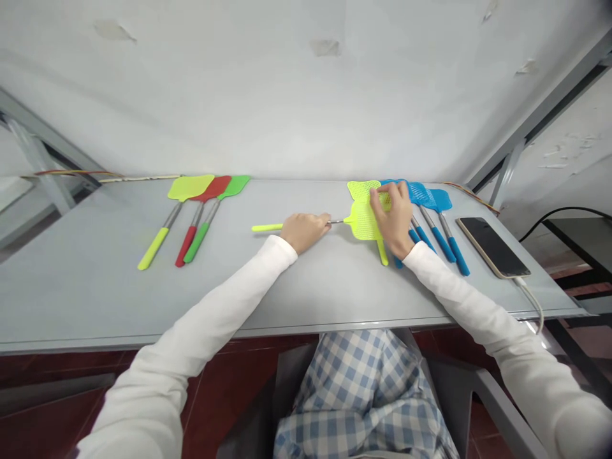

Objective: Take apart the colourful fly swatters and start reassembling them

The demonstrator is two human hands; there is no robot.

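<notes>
My left hand [306, 232] is closed around the metal shaft of a yellow fly swatter [363, 224], which lies sideways with its handle to the left. Over the perforated head of this swatter, my right hand [396, 222] pinches with thumb and index finger at its right part; the exact contact is partly hidden. Beneath it rests a second yellow fly swatter [359, 187], its handle pointing towards me. Several blue fly swatters [444, 244] lie just right of my right hand, their heads overlapping, some covered by the hand.
On the left of the grey table [229, 293] lie a yellow swatter [155, 245], a red swatter [187, 242] and a green swatter [197, 241]. A phone [495, 245] with a white cable [530, 296] sits at the right. Behind stands a white wall [268, 95].
</notes>
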